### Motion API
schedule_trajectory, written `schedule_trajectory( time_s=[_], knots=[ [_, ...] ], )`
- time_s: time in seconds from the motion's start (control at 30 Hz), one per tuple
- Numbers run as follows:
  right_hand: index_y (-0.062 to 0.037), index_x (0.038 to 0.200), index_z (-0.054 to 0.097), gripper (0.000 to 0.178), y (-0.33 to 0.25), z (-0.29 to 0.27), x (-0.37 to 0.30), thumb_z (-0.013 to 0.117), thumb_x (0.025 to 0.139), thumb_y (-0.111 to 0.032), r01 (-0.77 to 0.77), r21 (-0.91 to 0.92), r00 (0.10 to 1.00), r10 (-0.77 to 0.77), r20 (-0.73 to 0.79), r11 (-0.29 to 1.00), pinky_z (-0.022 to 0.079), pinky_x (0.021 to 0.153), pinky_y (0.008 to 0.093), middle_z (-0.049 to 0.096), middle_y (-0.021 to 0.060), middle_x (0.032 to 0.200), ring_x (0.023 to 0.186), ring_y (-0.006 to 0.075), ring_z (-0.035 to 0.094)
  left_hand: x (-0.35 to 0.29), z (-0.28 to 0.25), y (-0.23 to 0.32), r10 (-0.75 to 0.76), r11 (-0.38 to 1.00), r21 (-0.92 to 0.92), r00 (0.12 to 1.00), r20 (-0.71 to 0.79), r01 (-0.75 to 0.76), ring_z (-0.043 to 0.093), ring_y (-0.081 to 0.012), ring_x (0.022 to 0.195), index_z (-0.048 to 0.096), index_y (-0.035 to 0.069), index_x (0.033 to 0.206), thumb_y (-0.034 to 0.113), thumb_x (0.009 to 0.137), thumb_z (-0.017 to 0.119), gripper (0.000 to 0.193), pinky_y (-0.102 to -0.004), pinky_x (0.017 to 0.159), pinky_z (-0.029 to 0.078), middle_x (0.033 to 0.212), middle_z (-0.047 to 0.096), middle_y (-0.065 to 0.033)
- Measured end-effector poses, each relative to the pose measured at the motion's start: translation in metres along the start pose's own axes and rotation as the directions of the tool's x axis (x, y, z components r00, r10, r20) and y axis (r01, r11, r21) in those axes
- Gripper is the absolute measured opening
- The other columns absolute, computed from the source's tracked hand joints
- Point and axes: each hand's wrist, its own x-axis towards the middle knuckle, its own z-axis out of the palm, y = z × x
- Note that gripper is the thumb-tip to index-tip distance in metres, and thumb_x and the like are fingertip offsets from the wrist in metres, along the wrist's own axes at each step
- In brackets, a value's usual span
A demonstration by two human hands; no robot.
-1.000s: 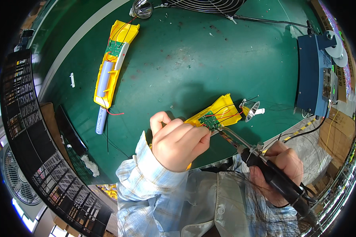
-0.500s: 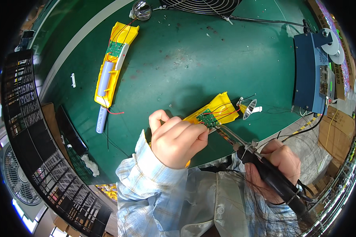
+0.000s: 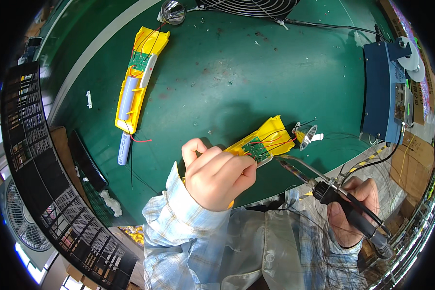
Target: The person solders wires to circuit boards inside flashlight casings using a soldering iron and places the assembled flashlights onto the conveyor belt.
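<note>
My left hand (image 3: 216,175) is closed round an open yellow flashlight housing (image 3: 271,129) near the bench's front edge, its fingertips beside the green circuit board (image 3: 256,150). Thin red and black wires run from the board towards a shiny reflector (image 3: 308,137). In my right hand (image 3: 344,227) is a black soldering iron (image 3: 327,192) with a thin feed tube along it. Its tip stands just right of the board, apart from it. Further left lies another yellow housing (image 3: 141,99) with its own board, a lilac battery cell (image 3: 127,99) inside and a second cell (image 3: 123,150) at its lower end.
A blue soldering station (image 3: 384,92) with white reels (image 3: 406,55) stands at the right, its black cable (image 3: 382,162) hanging down. At the far edge are a black fan grille (image 3: 249,6) and another reflector (image 3: 173,12). A black rack (image 3: 26,140) borders the left side.
The soldering iron has moved right, and its tip has come away from the circuit board. My left hand has barely moved, still on the housing.
</note>
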Motion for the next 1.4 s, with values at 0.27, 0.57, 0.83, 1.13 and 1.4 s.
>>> schedule_trajectory(
  time_s=[0.27, 0.57, 0.83, 1.13, 1.4],
  knots=[
    [-0.0054, 0.071, 0.039, 0.039, 0.003, -0.004, -0.001, 0.073, 0.067, -0.025, -0.142, 0.17, 0.989, 0.145, -0.001, 0.975, 0.036, 0.048, 0.0249, 0.047, 0.0067, 0.056, 0.051, 0.0152, 0.046, -0.001, -0.008, 0.0, 0.009, 0.999, -0.033, 0.999, 0.044, -0.008, 0.048, -0.0133, 0.053, 0.06, 0.011, 0.07, 0.004, 0.052, 0.071, 0.022, -0.0297, 0.066, 0.031, 0.058, 0.052, 0.0036],
    [-0.0063, 0.077, 0.034, 0.034, 0.003, -0.045, -0.027, 0.067, 0.071, -0.014, -0.175, 0.456, 0.969, 0.235, -0.078, 0.872, 0.031, 0.056, 0.0213, 0.041, 0.0021, 0.07, 0.062, 0.0082, 0.035, -0.015, -0.027, 0.01, -0.065, 0.958, 0.284, 0.995, 0.072, 0.042, 0.054, -0.0181, 0.073, 0.059, 0.009, 0.09, 0.026, 0.057, 0.071, 0.038, -0.0325, 0.069, 0.033, 0.081, 0.057, -0.0033],
    [-0.0076, 0.085, 0.036, 0.032, 0.04, -0.063, -0.042, 0.064, 0.071, -0.01, -0.132, 0.619, 0.935, 0.305, -0.183, 0.774, 0.028, 0.055, 0.0178, 0.041, 0.0012, 0.077, 0.062, 0.0057, 0.035, 0.056, -0.109, -0.007, -0.027, 0.999, -0.043, 0.945, -0.326, 0.013, 0.056, -0.018, 0.07, 0.059, 0.002, 0.091, 0.022, 0.054, 0.078, 0.047, -0.0273, 0.061, 0.044, 0.081, 0.059, -0.0095],
    [-0.0062, 0.086, 0.039, 0.024, 0.074, -0.042, -0.033, 0.06, 0.078, -0.013, -0.106, 0.673, 0.962, 0.248, -0.118, 0.732, 0.042, 0.048, 0.0199, 0.046, 0.0035, 0.069, 0.057, 0.0081, 0.048, 0.227, -0.122, -0.17, -0.578, 0.649, 0.303, 0.711, -0.4, 0.698, 0.055, -0.027, 0.094, 0.057, 0.006, 0.094, 0.045, 0.066, 0.067, 0.049, -0.0436, 0.084, 0.034, 0.099, 0.058, -0.0118],
    [-0.003, 0.085, 0.043, 0.022, 0.15, -0.045, -0.044, 0.039, 0.09, -0.024, -0.14, 0.829, 0.895, 0.289, 0.34, -0.541, 0.049, 0.061, 0.0429, 0.05, 0.0151, 0.077, 0.072, 0.0296, 0.057, 0.268, -0.108, -0.199, -0.671, 0.408, 0.419, 0.578, -0.464, 0.811, 0.049, -0.026, 0.103, 0.047, 0.009, 0.111, 0.054, 0.059, 0.069, 0.071, -0.0416, 0.091, 0.029, 0.107, 0.053, -0.0099]
  ],
)
